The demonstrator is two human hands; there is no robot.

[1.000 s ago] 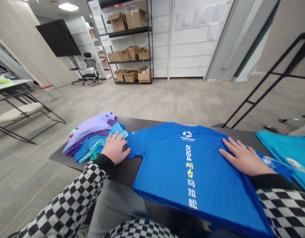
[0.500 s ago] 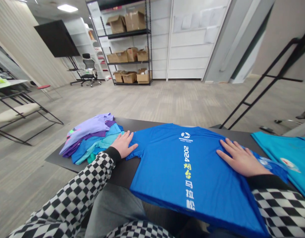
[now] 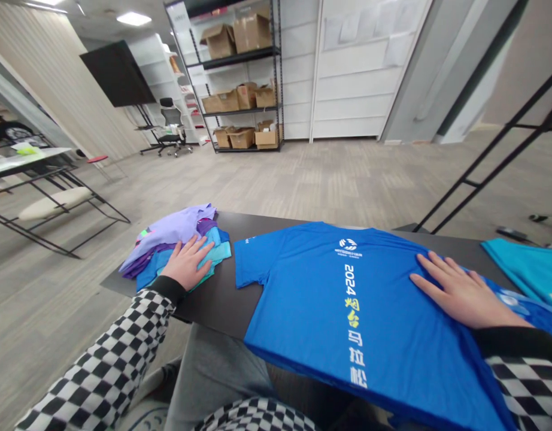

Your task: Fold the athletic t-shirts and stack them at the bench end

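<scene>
A blue T-shirt (image 3: 312, 317) with a round white logo and a vertical line of white and yellow print lies spread on the dark table (image 3: 213, 311), its lower edge hanging over the near side. My right hand (image 3: 469, 290) rests flat on the right part of the shirt, fingers spread. To the left, my left hand (image 3: 187, 262) is open, palm down, over the near edge of a crumpled pile of clothes (image 3: 172, 230) in lilac, purple, blue and teal. Whether it touches the pile I cannot tell. The shirt's left sleeve lies flat.
A turquoise garment (image 3: 522, 269) lies at the table's right end. Beyond the table stand a black metal frame (image 3: 482, 167) and a shelf rack (image 3: 244, 111) with cardboard boxes. At far left is another table (image 3: 29, 161), with a person behind it.
My left hand has moved left, off the blue T-shirt's sleeve and over to the clothes pile. My right hand stays on the shirt. The view has shifted slightly left.
</scene>
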